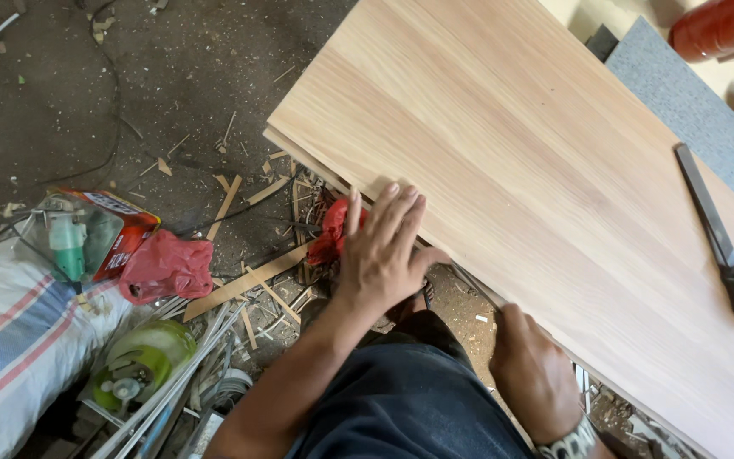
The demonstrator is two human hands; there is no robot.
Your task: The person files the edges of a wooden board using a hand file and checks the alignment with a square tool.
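Board (537, 170), pale wood-grain laminate, is seen lying flat, its near edge overhanging a littered floor (87, 102). L hand (381, 251) is laid open, fingers spread flat on that edge. R hand (535, 370) is curled at the edge further along; contents can't be told. File (719, 242) w/ black-yellow handle rests on the board, well apart.

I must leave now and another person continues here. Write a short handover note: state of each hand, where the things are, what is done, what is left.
Left hand: flat, fingers spread, pressing on the near edge of the wood panel.
Right hand: closed at the same edge further along; what its grip holds is hidden.
Things: a file with black and yellow handle lies on the panel, untouched. Red plastic bag and offcuts on the floor.
Done: panel is laid flat.
Left: work on the edge appears ongoing; its progress cannot be judged.
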